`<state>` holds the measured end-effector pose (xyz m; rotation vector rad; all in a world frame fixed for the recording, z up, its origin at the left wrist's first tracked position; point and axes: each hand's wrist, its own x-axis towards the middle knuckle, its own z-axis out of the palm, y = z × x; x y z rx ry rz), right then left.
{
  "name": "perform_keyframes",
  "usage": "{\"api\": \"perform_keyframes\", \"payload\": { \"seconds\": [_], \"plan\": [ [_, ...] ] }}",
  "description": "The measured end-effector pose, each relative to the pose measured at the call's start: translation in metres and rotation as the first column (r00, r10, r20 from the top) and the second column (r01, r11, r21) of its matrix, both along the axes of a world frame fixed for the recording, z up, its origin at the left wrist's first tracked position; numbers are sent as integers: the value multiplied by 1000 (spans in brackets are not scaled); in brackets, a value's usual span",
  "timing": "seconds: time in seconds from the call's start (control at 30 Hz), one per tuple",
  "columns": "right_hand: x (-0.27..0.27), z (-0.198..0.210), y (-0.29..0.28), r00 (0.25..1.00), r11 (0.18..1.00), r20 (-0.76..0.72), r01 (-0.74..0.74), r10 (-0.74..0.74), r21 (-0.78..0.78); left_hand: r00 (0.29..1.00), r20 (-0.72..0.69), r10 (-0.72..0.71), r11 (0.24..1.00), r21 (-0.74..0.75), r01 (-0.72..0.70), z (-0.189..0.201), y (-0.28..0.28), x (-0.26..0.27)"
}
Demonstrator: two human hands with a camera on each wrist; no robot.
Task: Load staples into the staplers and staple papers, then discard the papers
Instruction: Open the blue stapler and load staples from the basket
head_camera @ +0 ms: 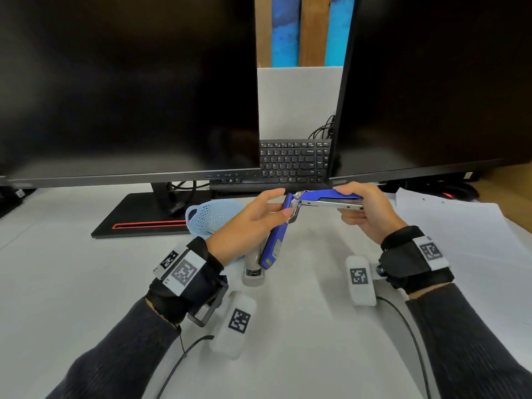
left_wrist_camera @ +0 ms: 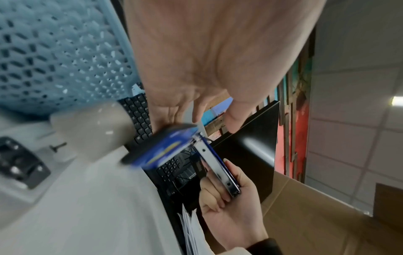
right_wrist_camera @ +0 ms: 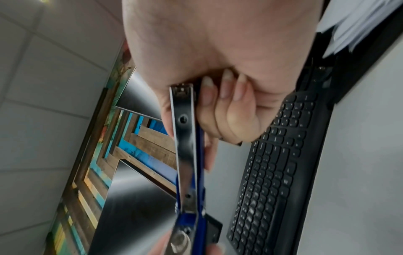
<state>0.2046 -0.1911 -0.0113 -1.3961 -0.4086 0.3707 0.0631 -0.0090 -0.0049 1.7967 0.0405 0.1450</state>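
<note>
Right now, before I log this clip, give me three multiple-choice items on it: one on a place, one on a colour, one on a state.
1. Where is the perforated basket?
A. on the paper stack
B. on the desk behind the left hand, by the monitor stand
C. on the keyboard

2. What colour is the stapler held in both hands?
A. red
B. grey
C. blue

3. What state is that stapler in?
A. swung open at its hinge
C. lying closed on the desk
B. clamped on a sheet

Answers:
1 B: the head view shows the basket beyond the left hand, next to the monitor stand.
2 C: the blue stapler has a blue shell and a metal rail.
3 A: the right hand holds one arm level while the other arm hangs down under the left hand.
</note>
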Motion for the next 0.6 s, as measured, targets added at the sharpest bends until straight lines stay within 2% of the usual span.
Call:
{"api": "perform_keyframes", "payload": {
  "seconds": [0.13,0.27,0.33,0.43,0.5,0.6],
  "plan": [
    [-8,-2,10,994,974,-99,-25,48,224,999,-4,-45,993,-105,45,-5,1,0],
    [-20,-11,29,982,940,-109,-111,153,322,997,30,-73,960,-270,78,-5,-1,-2],
    [-27,-14,35,981,945,-40,-171,189,279,999,32,-42,964,-260,49,-7,0,-4],
    [-44,-17,44,974,966,94,-219,207,135,1000,14,4,964,-265,0,-12,0,-7],
    [-54,-17,49,974,982,153,-180,169,62,1000,7,14,951,-308,-11,-14,-1,-7],
    [-61,-15,51,981,994,163,-112,108,15,999,10,52,947,-317,-46,-16,1,-6]
  ]
}}
